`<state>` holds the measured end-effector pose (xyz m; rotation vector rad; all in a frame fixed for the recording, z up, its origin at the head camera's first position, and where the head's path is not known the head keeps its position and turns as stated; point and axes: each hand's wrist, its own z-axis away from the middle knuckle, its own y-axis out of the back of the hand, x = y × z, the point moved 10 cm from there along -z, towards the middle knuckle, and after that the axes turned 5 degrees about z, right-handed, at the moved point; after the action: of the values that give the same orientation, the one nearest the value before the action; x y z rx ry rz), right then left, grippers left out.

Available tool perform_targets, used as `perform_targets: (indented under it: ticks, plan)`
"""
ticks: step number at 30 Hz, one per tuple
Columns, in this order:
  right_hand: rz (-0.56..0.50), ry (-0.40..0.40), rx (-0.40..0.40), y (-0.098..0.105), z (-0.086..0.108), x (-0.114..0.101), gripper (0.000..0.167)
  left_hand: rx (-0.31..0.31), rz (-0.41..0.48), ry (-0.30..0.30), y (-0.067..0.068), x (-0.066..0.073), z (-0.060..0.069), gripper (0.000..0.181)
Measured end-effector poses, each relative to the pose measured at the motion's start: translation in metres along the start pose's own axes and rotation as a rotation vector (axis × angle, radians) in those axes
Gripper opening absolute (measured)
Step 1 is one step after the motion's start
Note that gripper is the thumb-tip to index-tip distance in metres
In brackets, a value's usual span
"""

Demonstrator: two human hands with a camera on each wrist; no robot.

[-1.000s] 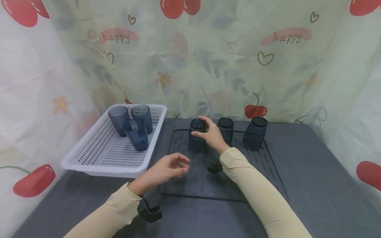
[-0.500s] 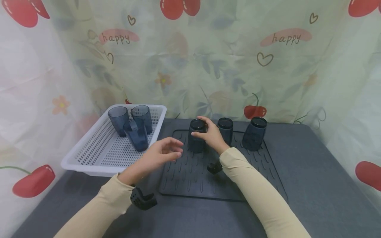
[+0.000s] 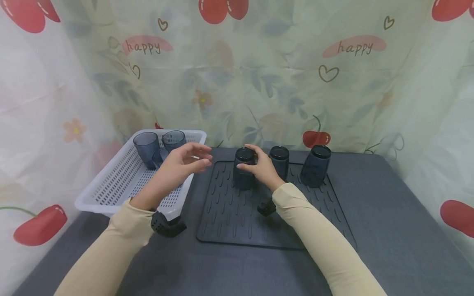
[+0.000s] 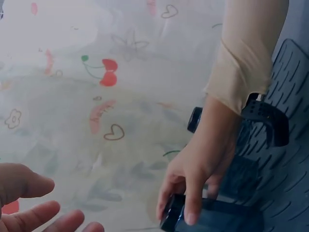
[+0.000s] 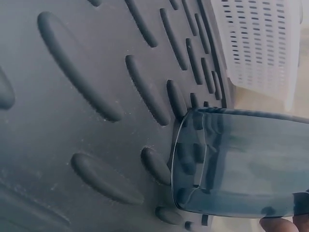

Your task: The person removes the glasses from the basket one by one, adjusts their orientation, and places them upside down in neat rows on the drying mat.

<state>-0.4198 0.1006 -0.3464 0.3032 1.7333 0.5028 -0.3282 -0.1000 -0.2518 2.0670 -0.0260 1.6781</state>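
Left hand [image 3: 181, 163], empty, loose: shifted toward 11 o'clock, nearer white perforated plastic basket [image 3: 94, 206] | right hand [image 3: 263, 167]: still grips inverted translucent-blue tumbler [image 3: 242, 177] | work apparently split

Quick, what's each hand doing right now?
Left hand: open, holding nothing, in front of the white basket.
Right hand: holding an upside-down glass on the black mat.

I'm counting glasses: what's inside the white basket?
The white basket shows two blue glasses and the edge of a third glass; the left hand hides most of that one and anything behind it.
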Motion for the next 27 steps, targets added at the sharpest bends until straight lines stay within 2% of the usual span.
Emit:
perform_targets:
  ticks: [6, 14, 17, 20, 27]
  plan:
    - [0.013, 0.008, 0.003, 0.0, 0.0, -0.001, 0.076, 0.084, 0.051, -0.052, 0.024, 0.009, -0.005, 0.041]
    - [0.02, 0.008, 0.01, -0.001, 0.0, 0.001, 0.074, 0.18, 0.131, -0.145, 0.051, 0.012, -0.007, 0.041]
    - [0.015, 0.011, 0.01, -0.003, 0.0, 0.001, 0.074, 0.22, 0.177, -0.186, 0.061, 0.011, -0.006, 0.04]
    - [0.009, 0.009, 0.007, -0.003, 0.0, 0.002, 0.075, 0.26, 0.183, -0.217, 0.07, 0.009, -0.005, 0.039]
    - [-0.011, 0.001, -0.003, -0.002, 0.0, 0.004, 0.074, 0.341, 0.197, -0.247, 0.089, -0.005, -0.007, 0.036]
